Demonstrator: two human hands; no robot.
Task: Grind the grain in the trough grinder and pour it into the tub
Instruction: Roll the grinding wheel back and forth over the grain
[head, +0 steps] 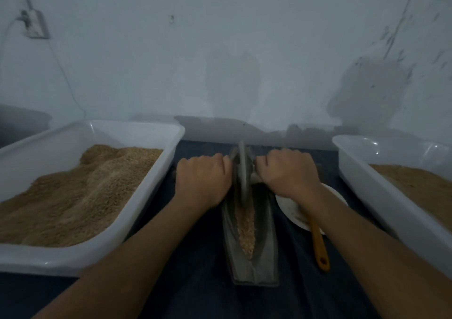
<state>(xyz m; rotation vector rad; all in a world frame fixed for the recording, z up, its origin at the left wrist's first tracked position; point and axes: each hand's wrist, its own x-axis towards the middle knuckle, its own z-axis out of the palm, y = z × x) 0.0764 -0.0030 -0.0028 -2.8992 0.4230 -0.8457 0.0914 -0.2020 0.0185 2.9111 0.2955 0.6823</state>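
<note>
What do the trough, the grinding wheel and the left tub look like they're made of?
Trough: dull grey, matte, probably cast metal or stone.
Grinding wheel: thin grey disc, likely metal; blurred.
Left tub: glossy translucent white plastic, judging by rim highlights.

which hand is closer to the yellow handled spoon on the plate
Right. The right hand grips the wheel's axle just above the spoon; the left hand is across the trough.
</note>
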